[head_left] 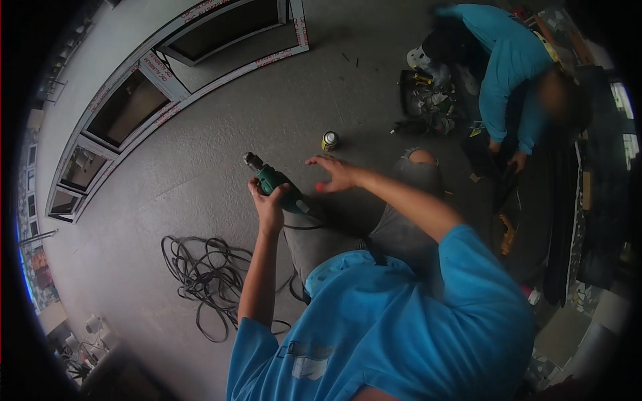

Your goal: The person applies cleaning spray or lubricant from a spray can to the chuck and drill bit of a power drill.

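A green corded power drill (273,182) is in my left hand (267,202), its metal chuck pointing up and to the left. My fingers wrap round the drill's body, and its lower end reaches down over my thigh. To the right of the drill, my right hand (339,175) is held in the air with its fingers spread and nothing in them. Just above that hand in view, a spray can (330,140) with a pale top stands on the floor. A tangled black cable (207,281) lies on the floor left of my left forearm.
Taped aluminium window frames (179,100) stretch along the upper left. At the upper right a co-worker (511,73) in a blue shirt bends over dark profiles. Near them are an open toolbox (403,93) of small parts, another power tool (424,125) and a yellow-orange tool (508,234).
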`<control>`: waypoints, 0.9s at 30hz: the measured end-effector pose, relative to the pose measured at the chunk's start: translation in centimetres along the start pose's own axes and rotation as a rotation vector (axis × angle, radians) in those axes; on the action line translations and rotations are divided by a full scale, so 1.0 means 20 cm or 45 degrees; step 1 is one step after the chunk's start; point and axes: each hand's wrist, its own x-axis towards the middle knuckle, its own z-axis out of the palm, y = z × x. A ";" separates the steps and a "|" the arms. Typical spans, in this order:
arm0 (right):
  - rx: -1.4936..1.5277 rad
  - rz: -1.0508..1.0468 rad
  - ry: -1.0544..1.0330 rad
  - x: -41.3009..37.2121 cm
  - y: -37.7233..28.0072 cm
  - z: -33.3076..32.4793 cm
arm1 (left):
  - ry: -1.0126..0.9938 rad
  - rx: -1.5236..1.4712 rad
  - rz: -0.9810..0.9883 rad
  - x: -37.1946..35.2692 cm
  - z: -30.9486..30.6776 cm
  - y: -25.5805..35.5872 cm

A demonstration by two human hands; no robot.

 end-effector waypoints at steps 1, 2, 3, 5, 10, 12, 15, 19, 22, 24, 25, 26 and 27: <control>0.050 -0.055 -0.122 -0.09 -0.13 0.04 | 0.009 -0.266 -0.111 0.00 0.03 0.03; 0.138 -0.093 -0.045 -0.16 -0.25 0.07 | 0.004 -0.531 -0.232 -0.01 0.06 0.05; 0.225 -0.123 0.038 -0.21 -0.32 0.11 | -0.173 -0.783 -0.289 0.02 0.05 0.00; 0.302 -0.120 0.375 -0.23 -0.37 0.22 | -0.286 -0.955 -0.350 -0.06 0.16 0.15; 0.180 -0.175 0.391 -0.22 -0.41 0.13 | -0.554 -0.577 -0.220 -0.04 0.09 0.12; -0.002 -0.095 0.361 -0.18 -0.41 0.06 | -0.585 -0.657 -0.470 0.03 -0.12 0.00; -0.431 0.241 0.149 -0.07 -0.40 0.03 | 0.088 0.202 -0.531 0.03 -0.67 -0.46; -0.747 0.315 -0.102 -0.05 -0.36 0.04 | -0.645 2.299 -1.122 -0.39 -1.27 -0.98; -1.016 0.335 -0.327 -0.04 -0.28 0.11 | -1.068 2.383 -1.625 -0.68 -1.39 -1.24; -0.946 0.443 -0.378 -0.19 -0.13 0.17 | -1.216 2.356 -1.560 -0.83 -1.28 -1.37; -0.924 0.478 -0.428 -0.25 -0.06 0.21 | -1.276 2.328 -1.534 -0.85 -1.19 -1.44; -0.897 0.470 -0.476 -0.24 -0.04 0.28 | -1.289 2.296 -1.537 -0.89 -1.09 -1.49; -0.889 0.417 -0.535 -0.19 -0.06 0.36 | -1.255 2.239 -1.559 -0.86 -1.02 -1.52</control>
